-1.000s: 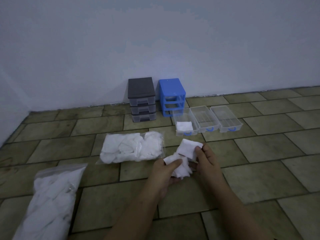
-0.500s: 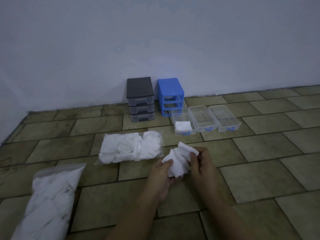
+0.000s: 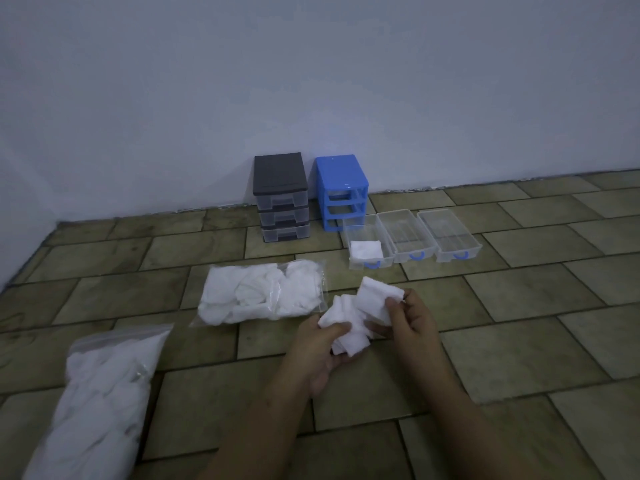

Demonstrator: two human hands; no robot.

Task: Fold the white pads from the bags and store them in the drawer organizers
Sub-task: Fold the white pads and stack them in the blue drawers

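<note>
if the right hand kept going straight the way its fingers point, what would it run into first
The right hand points forward and left, pinching a white pad. Beyond the pad, it would probably first meet the leftmost clear drawer, which holds a folded pad, though depth is hard to judge.

near bag (image 3: pixel 93 410) cut off btm-left

1. Plain pale wall (image 3: pixel 311 81), bluish-white, bare, filling upper half.
2. Second wall (image 3: pixel 14 244) at left edge, meeting first in far-left corner.
3. Floor (image 3: pixel 519 341) of olive-brown rectangular tiles, dark grout lines, staggered rows.
4. Rough, chipped joint (image 3: pixel 450 188) along wall base.
5. Dim, even light, no hard shadows.
</note>
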